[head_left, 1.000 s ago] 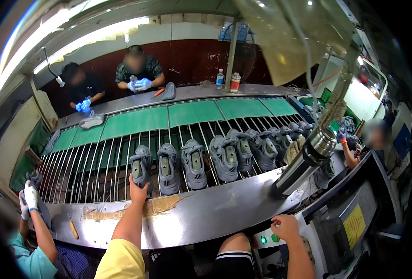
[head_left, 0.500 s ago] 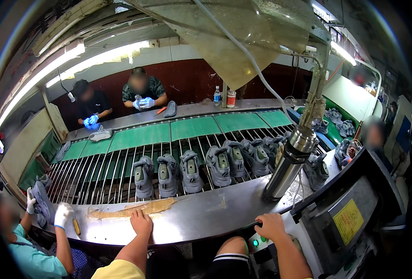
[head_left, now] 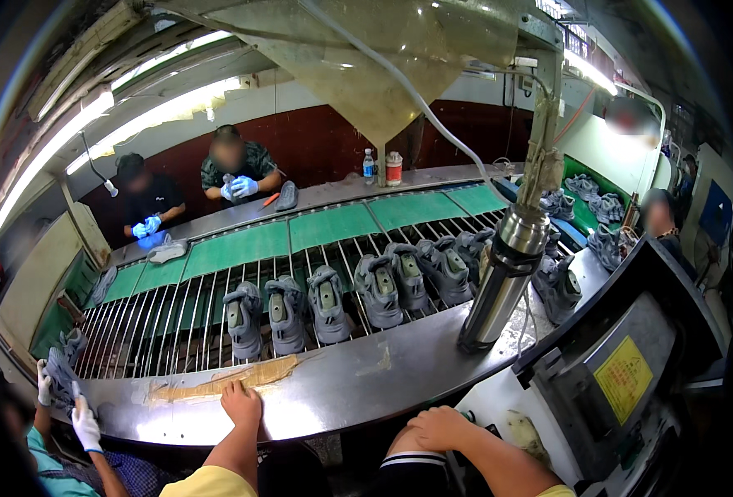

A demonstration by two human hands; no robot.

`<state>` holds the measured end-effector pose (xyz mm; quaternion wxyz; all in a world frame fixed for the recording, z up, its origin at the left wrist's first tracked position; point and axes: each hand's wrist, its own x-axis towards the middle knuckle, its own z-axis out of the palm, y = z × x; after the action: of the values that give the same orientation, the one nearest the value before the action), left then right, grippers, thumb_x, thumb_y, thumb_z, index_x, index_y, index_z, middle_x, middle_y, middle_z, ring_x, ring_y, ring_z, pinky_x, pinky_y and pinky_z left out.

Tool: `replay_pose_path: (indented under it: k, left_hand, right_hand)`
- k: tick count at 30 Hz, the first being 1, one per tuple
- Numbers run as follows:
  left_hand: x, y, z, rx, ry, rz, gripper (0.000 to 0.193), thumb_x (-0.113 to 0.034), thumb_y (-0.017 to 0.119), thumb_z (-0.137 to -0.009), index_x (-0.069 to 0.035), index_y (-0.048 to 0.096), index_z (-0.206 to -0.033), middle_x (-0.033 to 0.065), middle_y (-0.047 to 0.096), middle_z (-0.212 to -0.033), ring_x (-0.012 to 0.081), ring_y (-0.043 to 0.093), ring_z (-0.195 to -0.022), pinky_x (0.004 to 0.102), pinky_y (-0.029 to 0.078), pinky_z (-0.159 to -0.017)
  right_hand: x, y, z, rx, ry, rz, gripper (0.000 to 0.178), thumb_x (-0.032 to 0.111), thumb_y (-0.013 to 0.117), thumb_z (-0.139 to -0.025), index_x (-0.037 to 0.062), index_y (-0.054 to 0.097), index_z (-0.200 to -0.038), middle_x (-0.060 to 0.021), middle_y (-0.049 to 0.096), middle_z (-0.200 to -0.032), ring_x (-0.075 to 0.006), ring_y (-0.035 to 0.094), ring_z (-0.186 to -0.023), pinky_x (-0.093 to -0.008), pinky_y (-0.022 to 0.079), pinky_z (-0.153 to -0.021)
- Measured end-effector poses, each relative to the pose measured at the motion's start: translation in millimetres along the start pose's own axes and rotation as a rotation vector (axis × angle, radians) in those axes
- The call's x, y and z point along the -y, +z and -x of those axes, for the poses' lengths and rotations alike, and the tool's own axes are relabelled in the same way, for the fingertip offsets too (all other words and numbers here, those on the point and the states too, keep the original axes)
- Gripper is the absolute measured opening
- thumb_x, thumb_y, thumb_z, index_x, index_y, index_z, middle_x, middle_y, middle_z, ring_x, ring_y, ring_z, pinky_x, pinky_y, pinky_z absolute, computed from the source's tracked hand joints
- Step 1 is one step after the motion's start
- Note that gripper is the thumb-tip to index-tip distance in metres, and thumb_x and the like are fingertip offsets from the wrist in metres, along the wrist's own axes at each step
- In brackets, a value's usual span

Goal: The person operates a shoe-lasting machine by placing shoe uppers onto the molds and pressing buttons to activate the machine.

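Note:
My left hand (head_left: pixel 241 403) lies on the near metal ledge (head_left: pixel 358 389), its fingers reaching the edge of a strip of brown tape (head_left: pixel 255 374). It holds nothing. My right hand (head_left: pixel 439 429) rests on my bent knee, fingers laid over it, beside the machine at my right. Past the ledge, a row of grey shoes (head_left: pixel 328 308) stands heel-down and tilted on the metal rods of the conveyor (head_left: pixel 186 319). A tall steel flask (head_left: pixel 499 286) stands on the ledge, between the shoes and the machine.
A dark machine (head_left: pixel 623 389) with a yellow label fills the right side. At left, a co-worker's gloved hand (head_left: pixel 86 424) is by a grey shoe (head_left: pixel 60 377). Two blue-gloved people work across the conveyor, near a bottle (head_left: pixel 368 168) and a red-and-white container (head_left: pixel 394 169).
My right hand has moved left from the machine's lit buttons onto my knee. My left hand stays on the ledge. The co-worker at left has lowered a gloved hand toward the shoe.

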<state>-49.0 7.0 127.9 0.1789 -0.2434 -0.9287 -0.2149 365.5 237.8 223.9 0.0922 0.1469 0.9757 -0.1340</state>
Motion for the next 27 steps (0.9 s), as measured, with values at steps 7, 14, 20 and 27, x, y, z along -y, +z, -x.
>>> replay_pose_path:
  k: [7, 14, 20, 27]
  left_hand:
    - [4, 0, 1, -0.030, 0.005, -0.017, 0.038, -0.020, 0.060, -0.079, 0.001, 0.061, -0.110, 0.0187, 0.056, -0.121, 0.0342, 0.048, -0.115, 0.0455, 0.037, -0.097]
    - [7, 2, -2, -0.058, 0.030, -0.032, 0.034, -0.019, 0.060, -0.078, 0.000, 0.061, -0.107, 0.0190, 0.057, -0.118, 0.0349, 0.050, -0.114, 0.0461, 0.039, -0.095]
    - [6, 0, -3, -0.069, 0.037, -0.017, 0.033, -0.018, 0.061, -0.078, -0.001, 0.061, -0.106, 0.0195, 0.058, -0.118, 0.0356, 0.051, -0.114, 0.0464, 0.040, -0.094]
    - [10, -1, -3, -0.059, 0.035, -0.014, 0.036, -0.020, 0.059, -0.078, 0.000, 0.061, -0.108, 0.0191, 0.057, -0.120, 0.0347, 0.050, -0.113, 0.0458, 0.038, -0.095]
  right_hand:
    - [-4, -6, 4, 0.208, 0.308, 0.066, 0.051, 0.042, 0.054, -0.085, 0.0129, 0.053, -0.127, -0.0159, 0.059, -0.119, -0.0337, 0.052, -0.117, -0.0492, 0.026, -0.108]
    - [0, 1, 8, 0.099, 0.355, 0.061, 0.039, 0.036, 0.052, -0.086, 0.0112, 0.060, -0.114, -0.0149, 0.063, -0.108, -0.0327, 0.059, -0.107, -0.0485, 0.035, -0.099]
    - [4, -13, 3, 0.249, 0.442, 0.015, 0.053, 0.039, 0.053, -0.085, 0.0136, 0.051, -0.131, -0.0154, 0.060, -0.121, -0.0325, 0.056, -0.115, -0.0470, 0.039, -0.100]
    - [10, -19, 2, 0.276, 0.484, -0.017, 0.053, 0.037, 0.052, -0.086, 0.0140, 0.050, -0.133, -0.0146, 0.059, -0.122, -0.0322, 0.056, -0.115, -0.0468, 0.043, -0.096]
